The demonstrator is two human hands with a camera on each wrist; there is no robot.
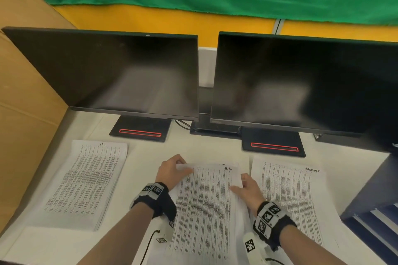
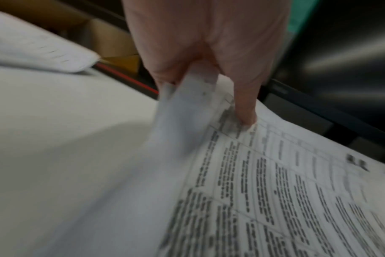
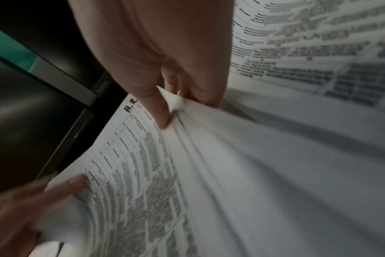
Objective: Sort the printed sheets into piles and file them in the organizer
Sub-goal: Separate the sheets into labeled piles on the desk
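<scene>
Three stacks of printed sheets lie on the white desk (image 1: 142, 153). The middle stack (image 1: 204, 206), marked "H.R.", is held by both hands. My left hand (image 1: 172, 170) pinches its top left corner, thumb on top and fingers beneath; the left wrist view shows the thumb (image 2: 244, 107) pressing the stack (image 2: 275, 191). My right hand (image 1: 247, 187) grips the stack's right edge, and the right wrist view shows its thumb (image 3: 158, 111) over the sheets' edge (image 3: 187, 173). A left stack (image 1: 86, 180) and a right stack (image 1: 288, 196) lie flat.
Two dark monitors (image 1: 120, 73) (image 1: 301, 84) stand behind the stacks on black bases (image 1: 140, 129). A cardboard wall (image 1: 23, 101) borders the left. A dark blue organizer (image 1: 374, 196) sits at the right edge. A thin cable (image 1: 148, 243) runs by my left forearm.
</scene>
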